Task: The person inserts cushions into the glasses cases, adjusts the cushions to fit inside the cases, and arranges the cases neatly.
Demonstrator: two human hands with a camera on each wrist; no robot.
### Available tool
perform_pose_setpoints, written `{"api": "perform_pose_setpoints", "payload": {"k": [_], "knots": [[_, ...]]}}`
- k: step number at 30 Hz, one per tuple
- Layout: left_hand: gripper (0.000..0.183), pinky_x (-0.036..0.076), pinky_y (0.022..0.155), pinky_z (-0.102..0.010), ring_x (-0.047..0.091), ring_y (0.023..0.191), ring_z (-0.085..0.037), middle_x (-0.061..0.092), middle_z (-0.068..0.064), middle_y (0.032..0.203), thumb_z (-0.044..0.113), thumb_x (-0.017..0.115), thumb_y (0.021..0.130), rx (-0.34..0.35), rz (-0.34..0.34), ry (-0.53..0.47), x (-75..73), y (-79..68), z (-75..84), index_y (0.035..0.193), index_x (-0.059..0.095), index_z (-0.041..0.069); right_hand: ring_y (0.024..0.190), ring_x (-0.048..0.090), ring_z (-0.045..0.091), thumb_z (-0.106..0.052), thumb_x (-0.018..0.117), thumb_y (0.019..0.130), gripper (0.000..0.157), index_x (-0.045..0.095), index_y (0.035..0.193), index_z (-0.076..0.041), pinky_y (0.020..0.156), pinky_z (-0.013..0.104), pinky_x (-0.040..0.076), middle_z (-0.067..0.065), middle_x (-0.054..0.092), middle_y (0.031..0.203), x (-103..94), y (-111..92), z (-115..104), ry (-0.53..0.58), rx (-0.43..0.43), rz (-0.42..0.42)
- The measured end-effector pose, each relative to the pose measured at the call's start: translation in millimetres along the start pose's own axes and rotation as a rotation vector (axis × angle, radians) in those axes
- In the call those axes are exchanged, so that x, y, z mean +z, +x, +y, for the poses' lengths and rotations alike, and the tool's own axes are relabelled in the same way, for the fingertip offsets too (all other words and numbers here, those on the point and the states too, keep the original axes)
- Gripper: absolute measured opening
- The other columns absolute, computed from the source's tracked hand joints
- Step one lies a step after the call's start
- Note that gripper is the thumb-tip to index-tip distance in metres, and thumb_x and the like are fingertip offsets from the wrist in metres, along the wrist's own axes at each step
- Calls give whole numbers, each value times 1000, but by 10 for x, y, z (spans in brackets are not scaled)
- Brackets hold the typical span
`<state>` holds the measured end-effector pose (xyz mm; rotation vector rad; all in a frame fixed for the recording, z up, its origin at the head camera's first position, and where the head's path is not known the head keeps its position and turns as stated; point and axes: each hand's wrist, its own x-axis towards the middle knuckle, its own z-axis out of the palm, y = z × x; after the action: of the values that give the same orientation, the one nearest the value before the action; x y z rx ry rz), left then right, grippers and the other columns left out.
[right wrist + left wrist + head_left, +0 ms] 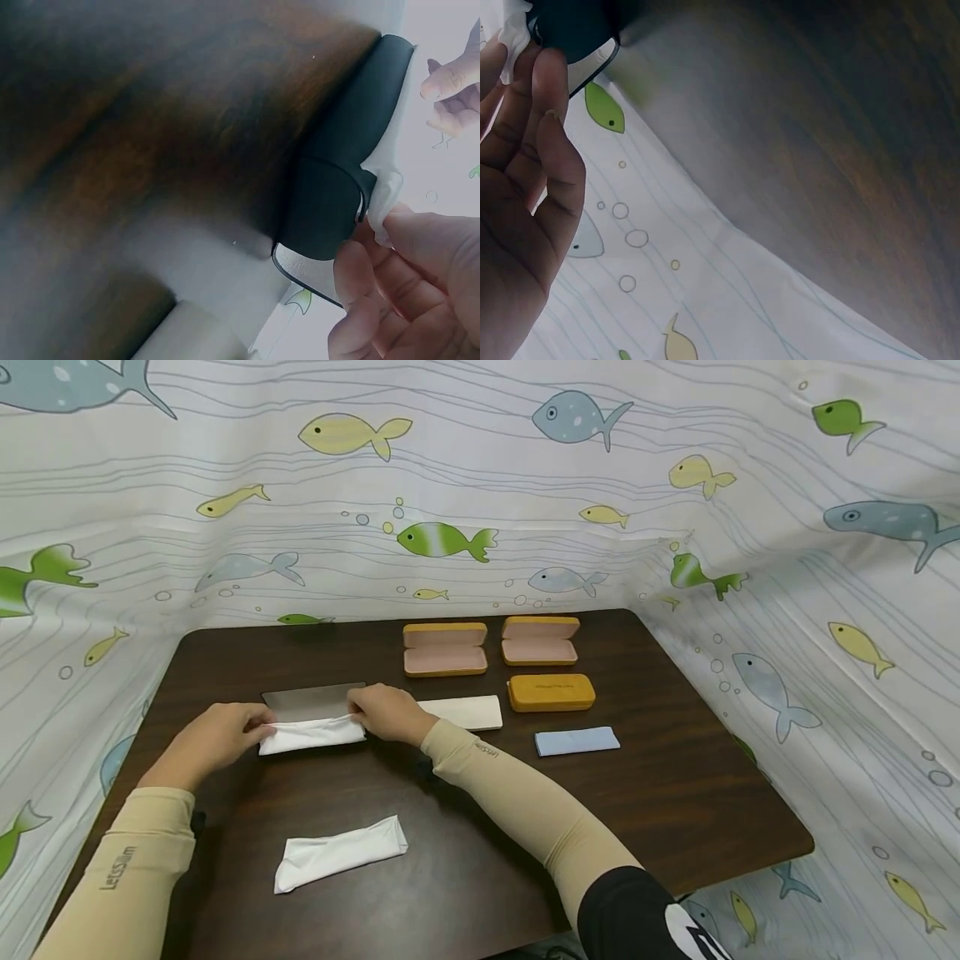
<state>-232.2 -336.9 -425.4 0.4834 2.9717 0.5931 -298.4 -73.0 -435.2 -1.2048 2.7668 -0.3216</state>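
A black glasses case (pixel 315 700) stands open at the table's left, its grey lining showing in the raised lid. Across its lower half lies a folded white cloth (pixel 311 735). My left hand (pixel 213 739) pinches the cloth's left end between thumb and fingers. At the other end, my right hand (pixel 390 714) pinches a corner; the right wrist view shows that cloth corner (pixel 386 196) hanging over the rim of the dark case (pixel 337 165). Cloth and fingers hide most of the case's inside. A second folded white cloth (pixel 341 853) lies nearer the front edge.
A long white case (pixel 471 712) lies right of the black one, partly behind my right hand. Two open yellow cases (pixel 446 661) (pixel 540 652) with pink linings stand at the back. A shut yellow case (pixel 551 693) and a folded blue cloth (pixel 577 741) lie further right.
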Motion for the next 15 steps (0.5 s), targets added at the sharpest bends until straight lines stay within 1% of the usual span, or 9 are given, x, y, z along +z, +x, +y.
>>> {"api": "perform_pose_setpoints", "payload": {"k": [6, 10, 15], "knots": [[11, 47, 63, -41, 52, 68, -19, 64, -2, 77, 9, 71, 94, -5, 5, 13, 12, 15, -14, 99, 71, -1, 70, 55, 5, -27, 62, 103, 11, 65, 103, -17, 58, 19, 43, -9, 63, 87, 51, 48, -8, -17, 4, 0], [12, 52, 67, -47, 57, 72, -21, 67, -6, 82, 8, 73, 92, -9, 10, 24, 16, 49, -20, 99, 72, -2, 70, 54, 5, -27, 62, 103, 11, 66, 104, -17, 58, 18, 44, -9, 65, 89, 50, 72, -24, -38, 3, 4], [15, 53, 69, -50, 59, 74, -23, 65, -10, 87, 12, 75, 92, -25, 0, 41, 28, 93, -45, 99, 74, -1, 71, 55, 4, -27, 62, 103, 13, 68, 107, -17, 57, 17, 44, -8, 68, 93, 30, 86, -44, -72, 14, 1]]}}
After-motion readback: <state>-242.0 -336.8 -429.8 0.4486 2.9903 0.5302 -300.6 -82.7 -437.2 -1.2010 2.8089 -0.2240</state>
